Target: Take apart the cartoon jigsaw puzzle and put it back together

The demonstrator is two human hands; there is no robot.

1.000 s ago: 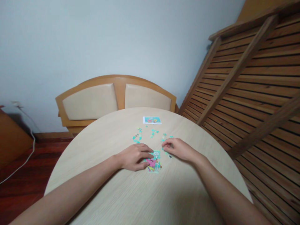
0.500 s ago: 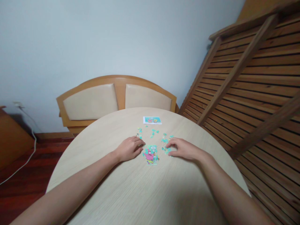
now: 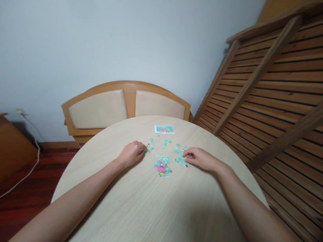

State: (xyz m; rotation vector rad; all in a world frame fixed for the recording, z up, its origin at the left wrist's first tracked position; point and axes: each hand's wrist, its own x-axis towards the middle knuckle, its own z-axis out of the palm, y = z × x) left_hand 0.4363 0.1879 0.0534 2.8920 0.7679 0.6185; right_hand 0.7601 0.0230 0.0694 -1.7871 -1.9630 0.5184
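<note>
A partly joined jigsaw puzzle (image 3: 162,167), showing a pink cartoon figure on turquoise, lies on the table between my hands. To its upper left, my left hand (image 3: 133,153) has its fingers curled down at the edge of some loose puzzle pieces (image 3: 151,147); what its fingertips hold, if anything, is hidden. On the other side, my right hand (image 3: 200,158) rests beside another cluster of loose pieces (image 3: 179,160). Its fingers are bent, with a gap between thumb and forefinger, and no piece shows in them.
Further back on the round wooden table (image 3: 126,205) lie a few more pieces (image 3: 166,142) and a picture card (image 3: 164,129). Behind stands a padded headboard (image 3: 131,104) against the wall. A slatted wooden frame (image 3: 267,87) leans at the right.
My left hand has moved left and away from me, from the joined puzzle to the left loose pieces. My right hand has shifted slightly right, and its fingers are more curled.
</note>
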